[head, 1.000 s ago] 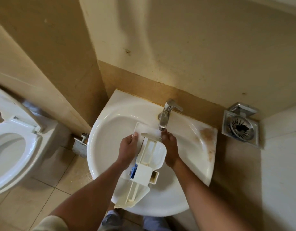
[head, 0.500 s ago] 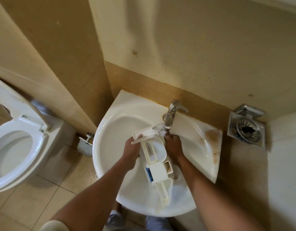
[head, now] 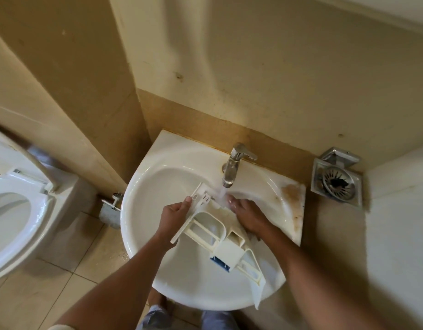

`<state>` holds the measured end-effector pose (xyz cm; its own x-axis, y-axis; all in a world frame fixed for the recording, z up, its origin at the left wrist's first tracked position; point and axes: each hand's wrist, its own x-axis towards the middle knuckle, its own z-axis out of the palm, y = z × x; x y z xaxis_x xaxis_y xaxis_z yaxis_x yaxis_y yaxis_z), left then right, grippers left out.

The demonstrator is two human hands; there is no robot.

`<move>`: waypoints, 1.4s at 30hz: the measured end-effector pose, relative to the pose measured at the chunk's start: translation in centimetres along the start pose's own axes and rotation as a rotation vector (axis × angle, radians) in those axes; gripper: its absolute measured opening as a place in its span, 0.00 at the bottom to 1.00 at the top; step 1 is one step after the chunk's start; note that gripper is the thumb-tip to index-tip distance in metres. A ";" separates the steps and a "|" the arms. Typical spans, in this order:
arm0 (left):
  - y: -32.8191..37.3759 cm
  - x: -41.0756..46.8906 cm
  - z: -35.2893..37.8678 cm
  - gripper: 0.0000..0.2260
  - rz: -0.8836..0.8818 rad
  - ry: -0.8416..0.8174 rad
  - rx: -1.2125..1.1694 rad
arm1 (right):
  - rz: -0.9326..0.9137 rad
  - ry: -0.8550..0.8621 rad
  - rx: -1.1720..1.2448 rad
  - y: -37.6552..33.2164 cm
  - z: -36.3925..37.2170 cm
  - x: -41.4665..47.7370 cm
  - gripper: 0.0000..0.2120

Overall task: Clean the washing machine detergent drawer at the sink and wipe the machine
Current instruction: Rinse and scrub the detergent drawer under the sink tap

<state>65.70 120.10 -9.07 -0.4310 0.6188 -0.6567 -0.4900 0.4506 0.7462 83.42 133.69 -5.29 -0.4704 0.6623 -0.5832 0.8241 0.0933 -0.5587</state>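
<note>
- The drawer (head: 213,231) is over the sink (head: 144,210), just below the tap (head: 232,167). Its flat front end points up toward the tap, and its long tail end reaches down over the near rim of the sink.
- Water runs from the tap onto the top end of the drawer.
- The drawer looks like hard, thin plastic. It should be light and stiff, so it will not bend in your hands.
- It is wet, so it may be slippery. Hold it firmly, but do not squeeze the thin bars, as they could snap.
- The best place to hold looks like the flat front plate or the thick side walls, not the small blue part (head: 220,263) near the tail.
- Your left hand (head: 174,220) is on the side of the drawer away from the tap's stream. Its fingers are closed around the edge of the front plate, with the thumb on top.
- Your right hand (head: 247,215) is right under the tap, at the other side of the drawer. Its fingers are bent and close together and touch the drawer's top edge in the water. I cannot tell if they grip it or just rub it.
</note>
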 end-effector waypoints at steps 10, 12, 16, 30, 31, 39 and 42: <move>0.5 -0.8 1.2 0.15 -0.109 0.116 -0.091 | 0.177 0.066 -0.055 0.5 -2.4 1.0 0.19; 1.1 -0.8 1.7 0.13 -0.161 0.116 -0.040 | 0.256 0.043 -0.092 1.2 -2.5 1.5 0.17; 2.0 -0.7 1.6 0.10 -0.212 0.081 0.054 | 0.210 0.026 0.253 3.4 -2.1 2.0 0.23; 3.5 -3.4 -1.3 0.13 -0.026 0.128 0.045 | 0.051 0.307 0.351 -0.7 0.4 -0.3 0.18; 3.6 -3.4 -1.4 0.13 -0.016 0.123 0.025 | 0.014 0.351 0.317 -0.9 0.4 -0.5 0.17; 3.9 -5.0 0.0 0.27 -0.200 0.243 -0.164 | -0.211 0.526 0.339 -2.4 0.1 -0.6 0.12; 4.9 -7.0 -0.4 0.22 -0.260 0.078 -0.341 | -0.256 0.496 0.425 -2.2 0.0 -0.7 0.12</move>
<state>66.00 117.65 -0.85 -0.3096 0.4569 -0.8339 -0.8064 0.3386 0.4848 81.90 132.99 -3.61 -0.3506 0.9287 -0.1209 0.4641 0.0602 -0.8837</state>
